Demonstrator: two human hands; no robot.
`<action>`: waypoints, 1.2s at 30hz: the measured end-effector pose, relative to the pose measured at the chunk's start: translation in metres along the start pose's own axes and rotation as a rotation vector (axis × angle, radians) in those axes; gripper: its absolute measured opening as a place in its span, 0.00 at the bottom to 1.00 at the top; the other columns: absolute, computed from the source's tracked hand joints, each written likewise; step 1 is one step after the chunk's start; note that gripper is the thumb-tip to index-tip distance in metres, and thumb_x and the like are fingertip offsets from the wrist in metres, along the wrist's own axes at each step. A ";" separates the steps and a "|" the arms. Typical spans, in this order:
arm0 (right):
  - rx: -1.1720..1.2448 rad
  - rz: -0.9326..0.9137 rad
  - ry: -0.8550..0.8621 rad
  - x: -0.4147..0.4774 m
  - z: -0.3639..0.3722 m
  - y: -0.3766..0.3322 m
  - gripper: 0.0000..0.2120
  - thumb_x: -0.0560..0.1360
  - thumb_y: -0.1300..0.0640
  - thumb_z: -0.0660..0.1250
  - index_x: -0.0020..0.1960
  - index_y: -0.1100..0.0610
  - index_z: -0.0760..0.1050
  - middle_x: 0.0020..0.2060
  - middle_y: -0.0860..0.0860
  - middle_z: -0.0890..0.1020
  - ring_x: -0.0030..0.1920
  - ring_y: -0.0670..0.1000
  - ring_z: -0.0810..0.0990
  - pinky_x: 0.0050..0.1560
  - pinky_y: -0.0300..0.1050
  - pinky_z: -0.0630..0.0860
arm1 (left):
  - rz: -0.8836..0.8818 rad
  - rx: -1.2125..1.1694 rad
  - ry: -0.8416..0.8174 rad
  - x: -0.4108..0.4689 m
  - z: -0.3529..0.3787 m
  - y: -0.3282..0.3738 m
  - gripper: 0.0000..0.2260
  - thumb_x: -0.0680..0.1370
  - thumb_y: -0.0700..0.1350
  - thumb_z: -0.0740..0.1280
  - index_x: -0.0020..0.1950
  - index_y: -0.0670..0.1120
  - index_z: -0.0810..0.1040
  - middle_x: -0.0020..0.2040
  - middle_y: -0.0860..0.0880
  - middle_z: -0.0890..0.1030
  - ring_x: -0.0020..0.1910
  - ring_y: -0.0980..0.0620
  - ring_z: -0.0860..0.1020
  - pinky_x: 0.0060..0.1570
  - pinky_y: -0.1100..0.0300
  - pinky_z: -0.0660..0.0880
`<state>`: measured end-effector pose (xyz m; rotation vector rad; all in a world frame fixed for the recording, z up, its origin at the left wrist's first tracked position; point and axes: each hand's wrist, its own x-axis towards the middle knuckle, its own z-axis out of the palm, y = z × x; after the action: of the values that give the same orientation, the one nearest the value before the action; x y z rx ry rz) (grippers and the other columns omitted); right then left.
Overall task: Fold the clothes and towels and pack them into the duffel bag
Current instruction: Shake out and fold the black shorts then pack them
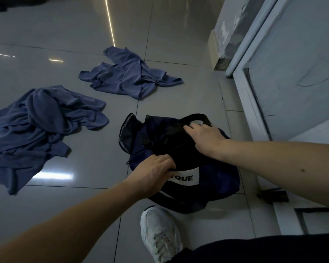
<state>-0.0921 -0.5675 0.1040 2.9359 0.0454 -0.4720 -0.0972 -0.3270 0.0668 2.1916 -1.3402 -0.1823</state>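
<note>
**Both hands on the duffel bag, towels loose on the floor**

Far left of the duffel bag (pixel 179 158), a crumpled blue towel (pixel 36 126) lies on the grey tiled floor (pixel 65 205), one edge running off the frame. A second blue cloth (pixel 129 76) lies rumpled beyond the bag, up and to its left, well apart from both. Bare tile separates the bag from each heap. The left hand (pixel 152 173) is closed on the bag's near rim by the white label; the right hand (pixel 205 139) presses on its far side beside the black strap, grasp unclear. A white shoe (pixel 160 232) sits just below the bag. Right of the bag, a white door frame (pixel 249 95) stands close, hemming that side.
</note>
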 end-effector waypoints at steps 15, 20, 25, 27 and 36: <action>-0.020 -0.220 -0.211 -0.015 0.059 -0.030 0.48 0.77 0.50 0.68 0.80 0.44 0.34 0.80 0.48 0.36 0.79 0.64 0.41 0.74 0.74 0.52 | 0.119 0.108 -0.163 -0.012 0.000 -0.027 0.12 0.78 0.58 0.65 0.55 0.52 0.78 0.49 0.55 0.78 0.49 0.54 0.75 0.53 0.62 0.68; -0.049 -0.056 -0.276 -0.017 0.066 -0.038 0.49 0.79 0.56 0.66 0.78 0.43 0.28 0.77 0.58 0.28 0.72 0.72 0.61 0.56 0.61 0.78 | 0.158 0.208 -0.189 -0.004 -0.003 -0.037 0.10 0.77 0.57 0.66 0.51 0.52 0.76 0.47 0.55 0.76 0.48 0.53 0.75 0.57 0.58 0.71; -0.116 -0.245 -0.110 -0.013 0.079 -0.036 0.39 0.82 0.60 0.57 0.80 0.48 0.34 0.80 0.58 0.35 0.71 0.71 0.65 0.45 0.57 0.81 | 0.197 0.154 -0.103 -0.002 -0.010 -0.042 0.08 0.78 0.53 0.68 0.46 0.49 0.76 0.45 0.53 0.76 0.44 0.53 0.75 0.53 0.60 0.70; -0.126 -0.287 -0.102 -0.017 0.087 -0.032 0.38 0.82 0.58 0.57 0.81 0.47 0.35 0.80 0.56 0.35 0.74 0.71 0.58 0.54 0.62 0.80 | 0.150 0.106 -0.090 -0.003 -0.008 -0.044 0.10 0.79 0.55 0.66 0.45 0.50 0.77 0.48 0.54 0.76 0.45 0.54 0.75 0.51 0.59 0.72; 0.353 -0.350 -0.261 -0.026 0.054 0.017 0.43 0.76 0.53 0.66 0.81 0.43 0.43 0.81 0.43 0.43 0.80 0.52 0.51 0.74 0.52 0.66 | -0.219 -0.023 -0.106 0.069 0.023 -0.024 0.18 0.81 0.48 0.63 0.71 0.51 0.71 0.72 0.54 0.70 0.70 0.53 0.68 0.69 0.56 0.66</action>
<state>-0.1323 -0.5934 0.0638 3.1831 0.4976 -1.0047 -0.0535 -0.3870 0.0462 2.3346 -1.1438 -0.3994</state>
